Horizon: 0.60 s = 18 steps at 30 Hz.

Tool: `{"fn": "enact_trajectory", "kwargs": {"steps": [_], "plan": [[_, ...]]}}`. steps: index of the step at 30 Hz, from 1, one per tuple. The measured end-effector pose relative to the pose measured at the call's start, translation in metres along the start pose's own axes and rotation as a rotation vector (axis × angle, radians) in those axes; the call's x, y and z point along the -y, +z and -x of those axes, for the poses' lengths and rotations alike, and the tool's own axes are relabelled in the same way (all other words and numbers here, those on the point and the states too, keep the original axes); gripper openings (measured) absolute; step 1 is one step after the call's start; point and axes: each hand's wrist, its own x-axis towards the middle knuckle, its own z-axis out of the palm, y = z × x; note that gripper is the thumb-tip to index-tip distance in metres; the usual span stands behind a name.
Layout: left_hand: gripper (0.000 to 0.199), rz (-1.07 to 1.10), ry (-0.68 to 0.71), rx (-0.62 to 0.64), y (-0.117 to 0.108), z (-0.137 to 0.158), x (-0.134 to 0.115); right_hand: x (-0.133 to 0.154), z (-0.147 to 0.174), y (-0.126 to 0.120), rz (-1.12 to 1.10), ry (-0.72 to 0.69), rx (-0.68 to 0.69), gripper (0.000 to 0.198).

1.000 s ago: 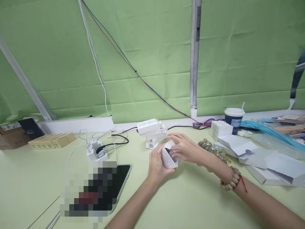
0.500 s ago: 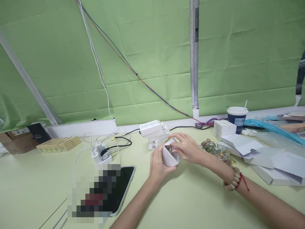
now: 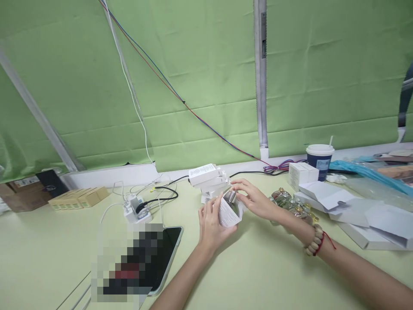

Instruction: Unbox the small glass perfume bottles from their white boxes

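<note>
My left hand [image 3: 211, 226] grips a small white carton [image 3: 227, 214] with printed text, tilted with its open end up and to the right. My right hand [image 3: 256, 199] pinches a small glass bottle with a silver cap [image 3: 231, 198] that sits partly inside the carton's open end. Both hands hover just above the pale green table [image 3: 264, 275]. Right behind them lies a stack of white cartons [image 3: 208, 175]. A cluster of small glass bottles with gold caps [image 3: 290, 202] stands by my right wrist, which wears a bead bracelet.
A tablet [image 3: 163, 254] lies at the front left, a white power strip with cables [image 3: 137, 206] behind it. Tan boxes [image 3: 77, 197] sit far left. A paper cup [image 3: 319, 158], a white box [image 3: 301, 173] and flat white carton blanks [image 3: 358, 215] fill the right side.
The silver-capped bottle now shows at the carton's open end, where earlier my right hand covered it. My right fingers have shifted to the bottle's cap. The view moved slightly.
</note>
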Motion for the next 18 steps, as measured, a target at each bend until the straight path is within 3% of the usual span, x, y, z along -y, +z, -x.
{"fn": "enact_trajectory", "kwargs": {"steps": [18], "plan": [[0.088, -0.007, -0.044, 0.114, 0.000, 0.000, 0.001, -0.015, 0.002, 0.010, -0.254, 0.353, -0.075, 0.034]]}}
